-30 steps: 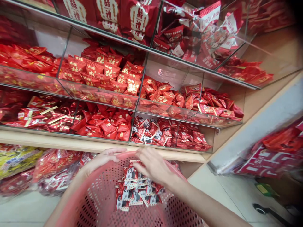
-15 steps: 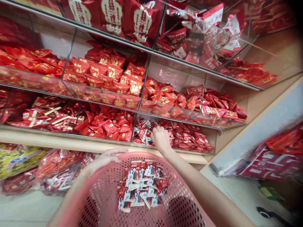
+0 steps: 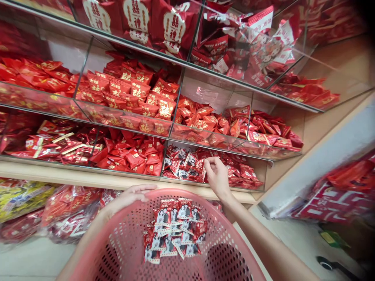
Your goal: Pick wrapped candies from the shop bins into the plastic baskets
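Observation:
A pink perforated plastic basket (image 3: 123, 238) fills the near foreground. Small red candy packets (image 3: 170, 230) with black-and-white couple pictures lie in rows on its bottom. My left hand (image 3: 129, 199) grips the basket's far left rim, its fingers reaching over the edge. At the lowest shelf, my right hand (image 3: 217, 175) is closed in a pinch on a candy packet (image 3: 200, 168) with a pale toothed edge, partly hidden by the fingers. Just left of it, more packets of the same kind (image 3: 180, 162) are piled in the compartment.
Clear dividers split the shelves into bins. Above are gold-printed red packets (image 3: 137, 89) and large red bags (image 3: 172, 27). Plain red packets (image 3: 136, 156) fill the bin at left. Bulk bags (image 3: 67, 210) lie under the wooden ledge (image 3: 88, 175); a white wall (image 3: 316, 164) stands at right.
My right hand has moved right within the lowest shelf, uncovering couple-picture packets, and now pinches at one. My left hand and the basket have hardly moved.

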`<state>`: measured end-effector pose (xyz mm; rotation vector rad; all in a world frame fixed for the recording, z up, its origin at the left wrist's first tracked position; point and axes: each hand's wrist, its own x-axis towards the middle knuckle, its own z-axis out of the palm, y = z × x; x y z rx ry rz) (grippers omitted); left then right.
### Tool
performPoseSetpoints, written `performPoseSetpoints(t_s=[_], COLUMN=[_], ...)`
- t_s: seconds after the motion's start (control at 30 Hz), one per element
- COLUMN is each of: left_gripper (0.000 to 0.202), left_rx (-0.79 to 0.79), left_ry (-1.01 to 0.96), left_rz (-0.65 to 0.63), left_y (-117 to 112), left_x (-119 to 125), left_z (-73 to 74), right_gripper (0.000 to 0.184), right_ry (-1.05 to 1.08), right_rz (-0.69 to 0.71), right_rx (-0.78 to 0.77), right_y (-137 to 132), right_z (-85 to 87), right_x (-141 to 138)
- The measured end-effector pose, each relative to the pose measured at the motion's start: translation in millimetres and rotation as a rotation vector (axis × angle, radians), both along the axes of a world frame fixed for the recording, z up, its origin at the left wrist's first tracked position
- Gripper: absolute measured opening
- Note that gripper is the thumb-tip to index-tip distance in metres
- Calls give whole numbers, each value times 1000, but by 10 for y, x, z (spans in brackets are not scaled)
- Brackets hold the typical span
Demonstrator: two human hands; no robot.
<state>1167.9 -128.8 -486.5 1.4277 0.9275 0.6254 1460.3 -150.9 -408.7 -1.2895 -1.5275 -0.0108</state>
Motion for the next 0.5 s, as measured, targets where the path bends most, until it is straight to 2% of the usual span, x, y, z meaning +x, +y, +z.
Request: performPoseSetpoints(t_s=[0.1,0.2,0.37,0.5], left_gripper=[57,59,56,55], left_rx=[-22,-48,-15,12], left_ry=[8,1,-14,-18], left_rz=[2,6,-2,-6], left_y=[1,-8,-17,24], left_x=[-4,7,21,-2], left_z=[-12,1,20,-43], right_gripper=[23,22,22,22], right_ry=[195,283,247,217], right_rz=[117,199,285,341], right_rx=[-100,-137,-200,-267], right_y=[-112,-190,-285,-333], right_z=[-13,-30,-94,-167], right_x=[-37,-94,-172,-224])
